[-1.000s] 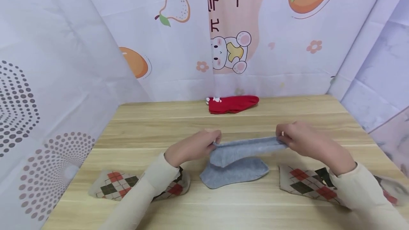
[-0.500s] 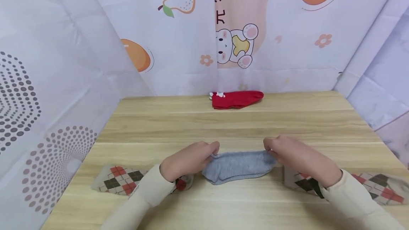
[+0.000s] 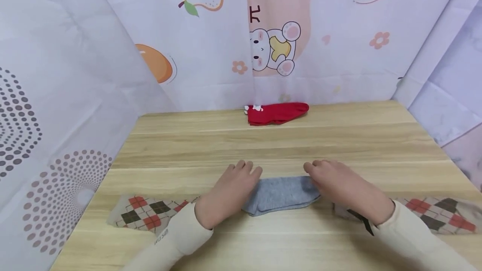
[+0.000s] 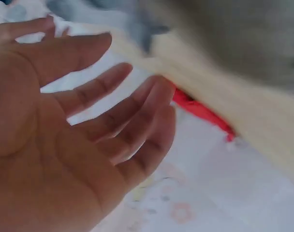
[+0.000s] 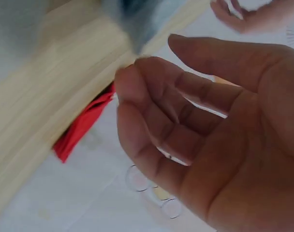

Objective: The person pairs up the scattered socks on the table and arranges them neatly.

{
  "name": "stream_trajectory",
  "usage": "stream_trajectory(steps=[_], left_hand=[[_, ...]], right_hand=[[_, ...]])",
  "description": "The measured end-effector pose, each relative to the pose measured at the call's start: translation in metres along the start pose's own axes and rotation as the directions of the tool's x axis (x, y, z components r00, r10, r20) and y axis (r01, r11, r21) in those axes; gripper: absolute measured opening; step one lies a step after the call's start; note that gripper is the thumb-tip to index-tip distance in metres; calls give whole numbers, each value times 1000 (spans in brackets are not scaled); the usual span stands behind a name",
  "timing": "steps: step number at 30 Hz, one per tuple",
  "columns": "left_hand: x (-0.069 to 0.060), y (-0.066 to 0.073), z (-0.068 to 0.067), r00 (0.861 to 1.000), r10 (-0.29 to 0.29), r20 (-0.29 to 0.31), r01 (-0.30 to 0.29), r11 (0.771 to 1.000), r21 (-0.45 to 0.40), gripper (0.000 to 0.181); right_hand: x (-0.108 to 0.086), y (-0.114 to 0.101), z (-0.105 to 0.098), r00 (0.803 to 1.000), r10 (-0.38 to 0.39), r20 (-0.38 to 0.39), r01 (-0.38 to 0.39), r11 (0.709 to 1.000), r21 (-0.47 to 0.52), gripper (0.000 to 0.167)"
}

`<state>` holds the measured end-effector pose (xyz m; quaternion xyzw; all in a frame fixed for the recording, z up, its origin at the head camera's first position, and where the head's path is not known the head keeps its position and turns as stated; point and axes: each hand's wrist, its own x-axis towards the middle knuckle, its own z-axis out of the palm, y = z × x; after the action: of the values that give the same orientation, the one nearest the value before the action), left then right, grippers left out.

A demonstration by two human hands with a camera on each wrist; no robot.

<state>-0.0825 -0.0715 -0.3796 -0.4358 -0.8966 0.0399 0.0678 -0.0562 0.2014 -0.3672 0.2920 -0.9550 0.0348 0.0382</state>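
Two grey-blue ankle socks point(image 3: 286, 193) lie one on top of the other on the wooden table, nearly aligned. At their left end is my left hand point(image 3: 231, 191), and at their right end my right hand point(image 3: 344, 185); each covers part of the socks. In the left wrist view the fingers point(image 4: 103, 92) are relaxed and apart, with nothing between them. The right wrist view shows loosely bent fingers point(image 5: 152, 106) and a free thumb, also holding nothing. The grey fabric appears blurred past the fingertips in both wrist views.
Patterned argyle socks lie on both sides, one left point(image 3: 143, 213) and one right point(image 3: 440, 214), each partly under a forearm. A red sock point(image 3: 276, 113) rests at the table's back edge. Printed curtains point(image 3: 188, 66) stand behind.
The upper grey sock, earlier stretched between both hands above the other, has been lowered onto it. Both hands have let go, their fingers loosened and lifted slightly from its edge.
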Motion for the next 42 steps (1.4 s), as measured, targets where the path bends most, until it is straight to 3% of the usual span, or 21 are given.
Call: stream_trajectory(steps=[3,7,10,15,18,25,37,42], left_hand=[[-4,13,-11,998,59,-1,-59,998,32,15],[-14,28,-10,992,115,57,-117,993,23,6],[-21,33,-4,992,92,88,-92,996,-4,13],[-29,35,3,996,69,58,-68,998,-13,14],[-32,34,4,996,73,54,-73,997,1,16],[-31,31,6,991,53,125,-49,998,-35,34],[-17,8,24,999,14,41,-9,991,-130,36],[-7,-1,25,999,6,54,4,983,-182,36]], right_hand=[[2,-11,-3,997,-67,-38,67,998,3,22],[-5,-23,6,988,-154,31,149,982,115,20],[-16,-26,19,983,-180,29,175,976,133,17],[-28,-30,31,977,-202,-72,205,978,38,19],[-30,-33,30,979,-189,-71,191,982,14,20],[-28,-29,30,985,-162,-54,164,986,33,23],[-4,-12,32,993,-113,-37,117,986,119,22],[2,-7,34,991,-119,-60,126,985,118,22]])
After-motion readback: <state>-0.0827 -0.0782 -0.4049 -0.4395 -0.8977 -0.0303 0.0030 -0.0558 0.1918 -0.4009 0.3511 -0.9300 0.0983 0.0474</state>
